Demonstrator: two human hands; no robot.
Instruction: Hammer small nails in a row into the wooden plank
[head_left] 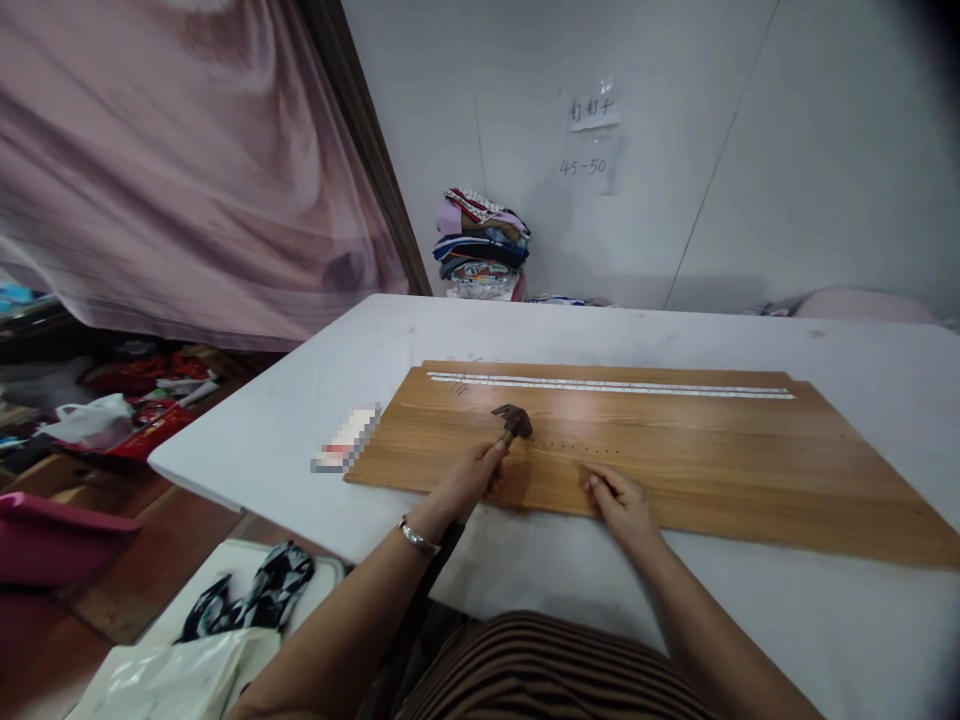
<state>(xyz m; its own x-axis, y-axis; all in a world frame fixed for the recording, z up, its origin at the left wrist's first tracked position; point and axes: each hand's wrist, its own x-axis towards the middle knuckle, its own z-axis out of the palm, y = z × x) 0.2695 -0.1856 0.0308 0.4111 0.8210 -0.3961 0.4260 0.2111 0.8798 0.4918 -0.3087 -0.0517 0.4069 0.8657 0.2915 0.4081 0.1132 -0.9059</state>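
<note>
A long wooden board lies on a white table. My left hand is closed round the handle of a small hammer, whose dark head hovers over the board's left part. A row of small nails runs across the board just right of the hammer head. My right hand rests on the board's near edge with its fingers curled, the fingertips just below the nail row. Whether anything sits between those fingers is too small to make out. A white strip lies along the board's far edge.
A small blurred object lies on the table left of the board. A pile of folded cloth stands against the wall behind the table. A pink curtain hangs at the left, above clutter on the floor.
</note>
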